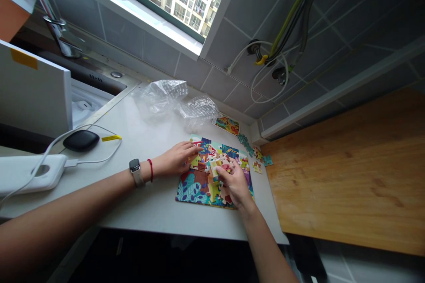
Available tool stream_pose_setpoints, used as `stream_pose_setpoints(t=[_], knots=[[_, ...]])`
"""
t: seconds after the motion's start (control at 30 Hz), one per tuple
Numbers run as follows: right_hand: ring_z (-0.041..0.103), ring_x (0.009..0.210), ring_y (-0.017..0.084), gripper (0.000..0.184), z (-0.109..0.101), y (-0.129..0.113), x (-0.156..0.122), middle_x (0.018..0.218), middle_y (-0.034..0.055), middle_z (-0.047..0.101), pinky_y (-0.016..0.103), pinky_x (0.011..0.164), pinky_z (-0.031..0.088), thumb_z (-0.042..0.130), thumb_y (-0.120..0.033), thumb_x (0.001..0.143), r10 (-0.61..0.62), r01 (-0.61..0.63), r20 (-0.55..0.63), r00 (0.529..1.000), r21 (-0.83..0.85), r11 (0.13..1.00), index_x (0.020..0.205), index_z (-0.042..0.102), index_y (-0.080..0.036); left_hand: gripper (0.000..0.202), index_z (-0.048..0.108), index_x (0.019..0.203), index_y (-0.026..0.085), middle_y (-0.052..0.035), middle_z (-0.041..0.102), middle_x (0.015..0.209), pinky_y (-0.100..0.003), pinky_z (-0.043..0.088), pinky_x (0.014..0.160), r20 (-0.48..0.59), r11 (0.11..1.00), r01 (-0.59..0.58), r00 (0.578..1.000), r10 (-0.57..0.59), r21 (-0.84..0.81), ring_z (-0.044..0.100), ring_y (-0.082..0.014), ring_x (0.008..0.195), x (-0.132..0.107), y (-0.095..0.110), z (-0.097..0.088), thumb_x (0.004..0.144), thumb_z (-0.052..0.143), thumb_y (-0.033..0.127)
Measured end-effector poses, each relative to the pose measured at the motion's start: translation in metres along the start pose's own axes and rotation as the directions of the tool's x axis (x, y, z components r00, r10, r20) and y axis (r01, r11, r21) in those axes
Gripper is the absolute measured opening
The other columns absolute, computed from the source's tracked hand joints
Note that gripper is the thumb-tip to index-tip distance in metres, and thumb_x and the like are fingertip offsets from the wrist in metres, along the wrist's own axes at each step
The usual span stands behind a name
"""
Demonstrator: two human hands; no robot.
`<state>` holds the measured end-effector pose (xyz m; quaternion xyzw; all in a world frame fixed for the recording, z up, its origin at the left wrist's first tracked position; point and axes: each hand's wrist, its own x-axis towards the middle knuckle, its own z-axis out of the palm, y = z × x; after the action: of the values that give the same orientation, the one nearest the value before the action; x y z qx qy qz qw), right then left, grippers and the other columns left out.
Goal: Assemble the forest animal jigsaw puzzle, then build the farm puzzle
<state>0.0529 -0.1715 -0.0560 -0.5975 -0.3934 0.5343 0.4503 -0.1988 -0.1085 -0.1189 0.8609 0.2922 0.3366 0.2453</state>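
A colourful jigsaw puzzle [195, 188] lies on the white counter, partly covered by both hands. My left hand [179, 158] rests at its left edge with the fingers stretched out over the pieces. Above the middle of the picture, my right hand [234, 180] pinches a puzzle piece [215, 170] between thumb and fingers. Loose puzzle pieces [257, 167] are scattered beyond the puzzle's right side, near the wooden board. A small picture card [227, 124] lies behind the puzzle.
Crumpled clear plastic wrap [179, 99] sits behind the puzzle by the tiled wall. At left are a black rounded device [81, 140], a white power strip [36, 172] and a cable. A wooden board [345, 172] borders the counter on the right. Cables [285, 22] hang from the wall.
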Motion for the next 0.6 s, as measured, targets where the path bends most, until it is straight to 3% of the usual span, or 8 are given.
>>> stream_pose_setpoints(t=[0.1, 0.27, 0.33, 0.43, 0.5, 0.6], knots=[[0.074, 0.083, 0.018, 0.082, -0.027, -0.014, 0.0, 0.103, 0.0005, 0.078, 0.028, 0.072, 0.061, 0.098, -0.035, 0.062, -0.006, 0.007, -0.107, 0.994, 0.011, 1.0, 0.133, 0.059, -0.026, 0.063, 0.055, 0.143, 0.022, -0.0126, 0.067, 0.128, -0.048, 0.053, 0.107, 0.043, 1.0, -0.005, 0.999, 0.006, -0.03, 0.063, -0.0305, 0.12, 0.001, 0.005, -0.006, 0.083, 0.063, 0.01], [0.074, 0.088, 0.021, 0.098, -0.1, -0.029, -0.006, 0.108, 0.002, 0.078, 0.03, 0.072, 0.062, 0.1, -0.035, 0.055, -0.047, 0.024, -0.277, 0.96, -0.086, 0.996, 0.143, 0.058, -0.029, 0.055, 0.059, 0.141, 0.025, -0.0112, 0.065, 0.123, -0.041, 0.057, 0.096, 0.028, 0.995, -0.029, 0.999, 0.032, -0.092, 0.065, -0.0262, 0.11, 0.002, 0.014, -0.013, 0.088, 0.059, 0.007], [0.074, 0.089, 0.023, 0.095, -0.131, -0.022, -0.008, 0.11, 0.0047, 0.078, 0.033, 0.073, 0.062, 0.099, -0.039, 0.056, -0.064, -0.008, -0.323, 0.944, -0.218, 0.976, 0.142, 0.06, -0.027, 0.052, 0.06, 0.14, 0.024, -0.0111, 0.063, 0.122, -0.035, 0.059, 0.087, 0.041, 0.99, -0.044, 0.998, 0.05, -0.132, 0.067, -0.0207, 0.097, 0.002, 0.015, -0.015, 0.091, 0.056, 0.006], [0.074, 0.098, 0.03, 0.088, -0.169, 0.0, -0.01, 0.115, 0.0124, 0.078, 0.044, 0.091, 0.06, 0.094, -0.047, 0.057, -0.188, 0.014, -0.364, 0.912, -0.431, 0.902, 0.135, 0.066, -0.019, 0.05, 0.062, 0.139, 0.024, -0.0117, 0.063, 0.127, -0.031, 0.061, 0.081, 0.054, 0.985, -0.063, 0.996, 0.073, -0.161, 0.068, -0.0173, 0.09, 0.002, 0.014, -0.016, 0.093, 0.056, 0.007], [0.073, 0.106, 0.034, 0.088, -0.186, 0.017, -0.011, 0.124, 0.0176, 0.075, 0.05, 0.101, 0.056, 0.089, -0.053, 0.059, -0.247, 0.008, -0.366, 0.897, -0.545, 0.839, 0.135, 0.065, -0.015, 0.048, 0.064, 0.138, 0.024, -0.0119, 0.066, 0.127, -0.032, 0.062, 0.082, 0.052, 0.979, -0.064, 0.996, 0.076, -0.195, 0.071, -0.0184, 0.093, 0.002, 0.013, -0.017, 0.093, 0.057, 0.008], [0.072, 0.112, 0.038, 0.089, -0.2, 0.033, -0.014, 0.128, 0.0212, 0.072, 0.055, 0.104, 0.053, 0.081, -0.06, 0.065, -0.242, -0.058, -0.354, 0.904, -0.66, 0.749, 0.139, 0.063, -0.014, 0.04, 0.066, 0.135, 0.023, -0.0114, 0.071, 0.126, -0.033, 0.063, 0.085, 0.044, 0.957, -0.016, 0.999, 0.03, -0.289, 0.074, -0.0181, 0.093, 0.004, 0.013, -0.019, 0.097, 0.059, 0.015]])
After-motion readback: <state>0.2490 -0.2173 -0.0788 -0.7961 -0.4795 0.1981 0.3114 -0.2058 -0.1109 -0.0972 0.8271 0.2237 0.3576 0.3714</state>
